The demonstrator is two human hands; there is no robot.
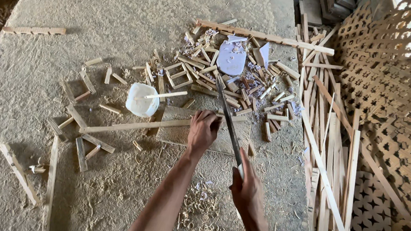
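Looking down from head height, two bare forearms reach onto a sawdust-covered floor. Nearest the viewer, the right hand (247,185) is closed around the handle of a handsaw (228,120), whose narrow blade runs up and slightly left, away from the body. Just beyond and left of that grip, the left hand (203,129) presses fingers-down on a long thin wooden strip (136,125). Whether those fingers curl around the strip or only pin it cannot be told. The strip lies across a flat wooden board (177,130), its long axis running left to right, nearly crosswise to the blade. The saw meets the strip just right of the left hand, which is the nearer hand to the cut.

Beyond the board to its left stands a small white tub (140,103), a pale stick resting across its rim; its contents are not visible. Farther beyond the board lies a scatter of short wood offcuts (247,84) and pale lilac scraps. Right of the board, long slats (328,174) are piled beside carved lattice panels (393,86).
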